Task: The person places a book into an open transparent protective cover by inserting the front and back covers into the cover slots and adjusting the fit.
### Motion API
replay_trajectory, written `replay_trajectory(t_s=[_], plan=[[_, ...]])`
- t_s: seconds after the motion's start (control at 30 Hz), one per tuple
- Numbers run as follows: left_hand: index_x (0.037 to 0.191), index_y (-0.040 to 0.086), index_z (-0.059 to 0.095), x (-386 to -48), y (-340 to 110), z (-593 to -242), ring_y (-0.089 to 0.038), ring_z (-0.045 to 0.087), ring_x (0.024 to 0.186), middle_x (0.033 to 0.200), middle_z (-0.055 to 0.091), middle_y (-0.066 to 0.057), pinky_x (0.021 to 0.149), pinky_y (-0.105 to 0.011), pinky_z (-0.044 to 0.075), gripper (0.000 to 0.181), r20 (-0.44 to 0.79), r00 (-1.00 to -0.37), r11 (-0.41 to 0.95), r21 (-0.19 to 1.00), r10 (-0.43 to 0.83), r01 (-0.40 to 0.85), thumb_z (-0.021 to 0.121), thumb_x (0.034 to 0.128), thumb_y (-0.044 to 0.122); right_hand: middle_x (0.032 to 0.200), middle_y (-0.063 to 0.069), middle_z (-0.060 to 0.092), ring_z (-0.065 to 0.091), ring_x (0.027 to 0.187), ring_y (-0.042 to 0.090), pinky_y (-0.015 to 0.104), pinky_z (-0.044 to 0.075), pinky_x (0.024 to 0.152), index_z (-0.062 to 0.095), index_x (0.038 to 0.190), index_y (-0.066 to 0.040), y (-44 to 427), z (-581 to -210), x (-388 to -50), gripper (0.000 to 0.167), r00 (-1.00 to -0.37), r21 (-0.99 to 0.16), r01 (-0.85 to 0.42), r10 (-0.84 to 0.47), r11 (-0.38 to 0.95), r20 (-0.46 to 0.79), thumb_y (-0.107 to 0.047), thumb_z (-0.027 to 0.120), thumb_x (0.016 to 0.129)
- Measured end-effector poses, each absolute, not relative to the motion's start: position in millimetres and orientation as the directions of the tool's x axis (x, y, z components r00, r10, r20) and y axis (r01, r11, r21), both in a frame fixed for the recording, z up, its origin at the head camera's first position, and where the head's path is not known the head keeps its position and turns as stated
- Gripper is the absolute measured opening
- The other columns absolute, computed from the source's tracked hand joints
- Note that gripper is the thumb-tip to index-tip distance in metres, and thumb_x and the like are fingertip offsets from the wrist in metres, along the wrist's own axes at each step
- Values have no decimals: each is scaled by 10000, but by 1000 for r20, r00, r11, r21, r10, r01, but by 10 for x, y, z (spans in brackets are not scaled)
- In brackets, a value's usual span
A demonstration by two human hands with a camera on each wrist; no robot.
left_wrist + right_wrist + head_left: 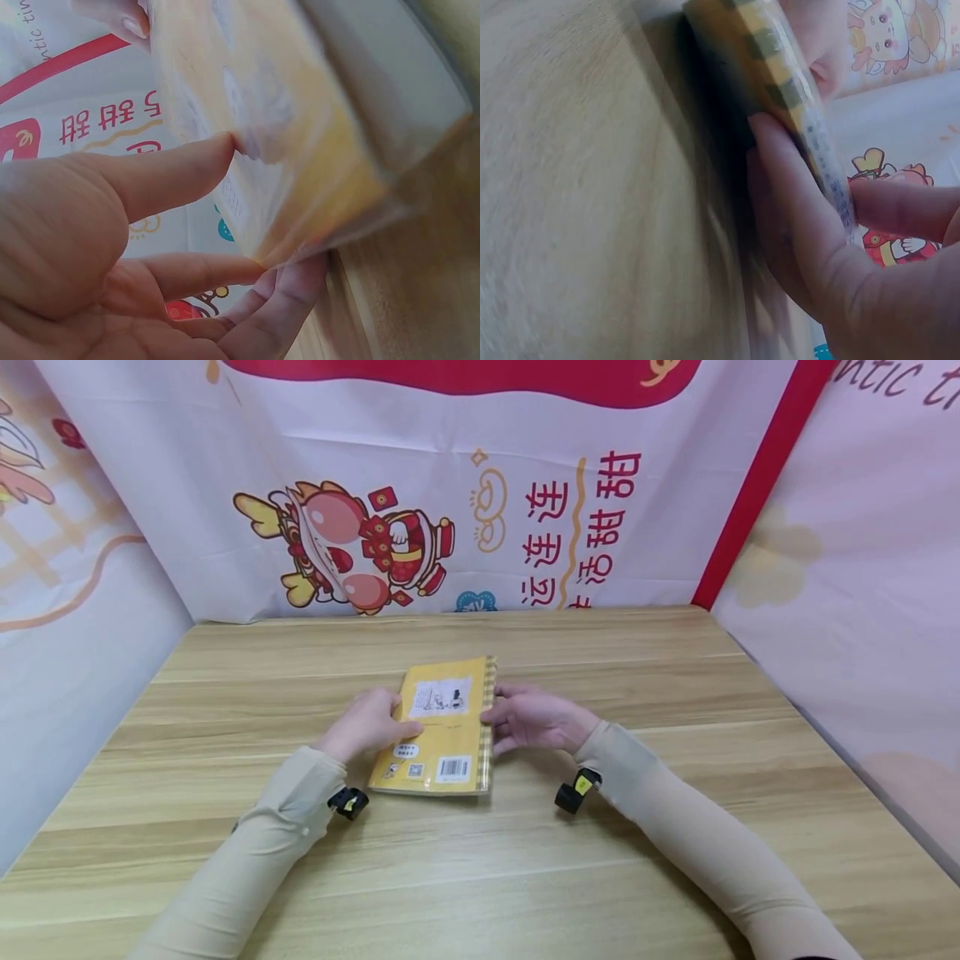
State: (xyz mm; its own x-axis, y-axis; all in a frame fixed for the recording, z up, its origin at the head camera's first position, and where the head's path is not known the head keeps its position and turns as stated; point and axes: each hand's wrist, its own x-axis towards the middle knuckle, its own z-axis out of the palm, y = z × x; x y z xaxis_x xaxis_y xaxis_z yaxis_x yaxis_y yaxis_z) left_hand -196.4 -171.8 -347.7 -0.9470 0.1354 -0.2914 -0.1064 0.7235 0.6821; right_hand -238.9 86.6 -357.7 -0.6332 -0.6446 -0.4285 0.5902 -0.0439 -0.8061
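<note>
A yellow book with a checked strip along its spine and a barcode at one corner is tilted a little above the table. My left hand pinches its left edge, thumb on the printed cover and fingers beneath. On the opposite side, my right hand grips the spine edge. The left wrist view shows the glossy cover bent near the thumb, with the white page edges beyond. Close to the right wrist camera, the checked spine lies between my right thumb and fingers. The book's underside is mostly hidden.
The wood-grain table extends around both arms. A printed cloth with cartoon figures and red lettering hangs along the back, and further cloths flank the left and right sides. Black straps with small devices sit on both wrists.
</note>
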Motion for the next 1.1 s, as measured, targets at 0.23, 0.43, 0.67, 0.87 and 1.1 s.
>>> replay_trajectory(t_s=[0.23,0.43,0.67,0.87,1.1], plan=[[1055,43,650,-1969,-1718,-3486,-188,649,695,816,693,-59,568,-260,468,256,-276,-944,725,686,183,-60,692,932,264,1292,255,563,585,1126,421,544,501,916,421,1425,-63,856,-3591,-2399,561,-664,-791,608,-586,-64,-463,124,496,901],[1133,50,659,-1985,-1730,-3482,-188,644,768,864,707,-43,698,-300,453,298,-290,-930,698,715,228,-51,680,942,278,1311,238,560,580,1144,407,536,497,927,427,1420,-56,878,-3551,-2393,563,-661,-775,627,-580,-78,-476,129,494,892],[1276,67,582,-2021,-1760,-3494,-189,672,853,961,711,-49,840,-360,490,451,-312,-915,627,774,255,-90,712,920,312,1348,223,538,564,1176,399,549,483,941,389,1462,-60,928,-3501,-2408,600,-651,-759,641,-604,-112,-460,138,472,902],[1344,67,503,-2021,-1772,-3479,-197,672,903,1035,688,-69,875,-394,518,591,-304,-918,600,794,254,-97,749,884,345,1380,234,506,540,1206,406,559,463,963,341,1487,-62,967,-3457,-2418,633,-635,-756,642,-640,-125,-433,150,457,902],[1318,79,538,-2044,-1790,-3488,-201,670,910,1030,694,-62,876,-395,514,612,-321,-909,585,803,264,-114,763,855,408,1381,251,496,567,1168,396,569,454,966,292,1507,-65,1009,-3414,-2446,662,-633,-807,585,-669,-84,-389,149,455,902]])
